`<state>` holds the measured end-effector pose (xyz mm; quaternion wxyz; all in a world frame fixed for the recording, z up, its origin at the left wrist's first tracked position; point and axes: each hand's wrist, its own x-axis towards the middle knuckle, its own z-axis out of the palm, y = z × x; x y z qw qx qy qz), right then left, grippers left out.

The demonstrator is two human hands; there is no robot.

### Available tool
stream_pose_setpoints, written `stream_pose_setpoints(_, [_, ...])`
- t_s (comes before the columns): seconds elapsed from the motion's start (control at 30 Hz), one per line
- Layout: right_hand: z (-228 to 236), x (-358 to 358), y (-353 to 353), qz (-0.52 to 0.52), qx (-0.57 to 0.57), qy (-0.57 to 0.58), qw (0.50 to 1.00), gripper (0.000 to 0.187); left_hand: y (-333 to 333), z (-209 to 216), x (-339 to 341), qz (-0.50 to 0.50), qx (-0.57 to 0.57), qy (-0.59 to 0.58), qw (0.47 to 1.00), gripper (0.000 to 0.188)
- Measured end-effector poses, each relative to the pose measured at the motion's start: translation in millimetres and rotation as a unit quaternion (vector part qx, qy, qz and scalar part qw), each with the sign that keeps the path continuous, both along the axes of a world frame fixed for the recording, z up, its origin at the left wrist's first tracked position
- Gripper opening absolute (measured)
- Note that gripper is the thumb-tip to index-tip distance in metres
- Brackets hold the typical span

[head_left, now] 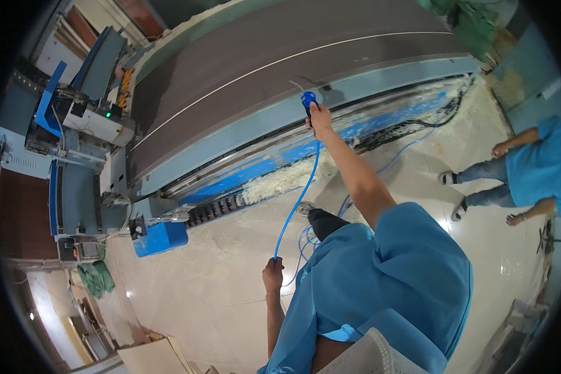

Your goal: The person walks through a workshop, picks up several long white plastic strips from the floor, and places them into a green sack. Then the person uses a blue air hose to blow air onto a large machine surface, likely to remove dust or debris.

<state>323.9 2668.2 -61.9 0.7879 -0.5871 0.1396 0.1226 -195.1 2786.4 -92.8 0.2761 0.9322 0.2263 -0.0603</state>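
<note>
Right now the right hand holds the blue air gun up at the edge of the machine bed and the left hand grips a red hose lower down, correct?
Not quite: the hose is blue, not red. The head view shows the right hand holding the blue air gun at the machine bed edge, and the left hand gripping the hose lower down.

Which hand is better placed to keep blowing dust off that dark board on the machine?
The right hand, probably: it grips the blue air gun with its thin nozzle at the dark board's edge. The left hand is low, holding the blue hose.
</note>
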Motion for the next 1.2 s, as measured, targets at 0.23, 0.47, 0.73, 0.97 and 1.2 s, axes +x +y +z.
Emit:
stream_pose_setpoints(0.23, [9.5, -43.1, -158.6, -0.287, -0.028, -0.054, 0.956, 0.031, -67.0, 10.6, 16.5, 0.053, -0.191, -0.004, 0.980, 0.034])
stream_pose_setpoints(0.47, [41.7, -74.1, -264.0, -0.309, -0.042, -0.097, 0.945, 0.035, -132.4, 4.5, 26.4, -0.050, -0.190, 0.074, 0.978, 0.037])
stream_pose_setpoints(0.73, [46.3, -99.9, -360.0, -0.085, 0.000, -0.099, 0.991, 0.032, -201.2, 5.5, 53.5, -0.114, -0.169, 0.069, 0.977, 0.034])
stream_pose_setpoints(0.97, [-65.0, -129.4, -484.8, -0.037, 0.118, 0.011, 0.992, 0.038, -292.6, 30.8, 50.3, -0.067, -0.167, 0.090, 0.980, 0.033])
stream_pose_setpoints(1.2, [-200.2, -271.2, -670.4, -0.062, 0.364, 0.248, 0.896, 0.049, -458.9, 81.6, 19.7, 0.072, -0.476, 0.064, 0.874, 0.022])
